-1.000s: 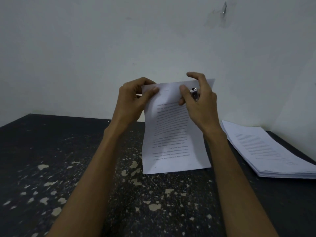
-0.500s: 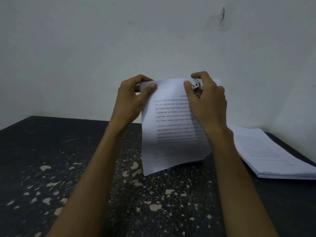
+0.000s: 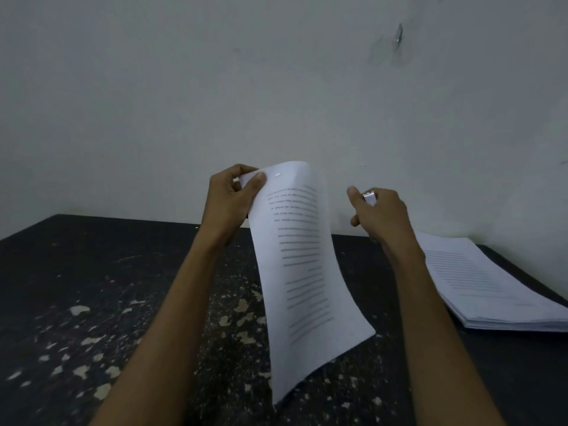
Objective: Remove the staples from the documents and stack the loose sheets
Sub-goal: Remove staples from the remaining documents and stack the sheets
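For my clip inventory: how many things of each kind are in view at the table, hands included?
Held document: 1
Flat paper stack: 1
Small metal tool: 1
Hands: 2, the left hand on the document and the right hand around the metal tool
Total: 5

1. We take this for a plain room used as a makeshift desk corner for paperwork.
2. We see a bare, scuffed white wall (image 3: 215, 87) with one metal peg (image 3: 399, 33).
3. We see a dark table (image 3: 92, 287) with chipped paint, bearing a stack of printed sheets (image 3: 479, 278).
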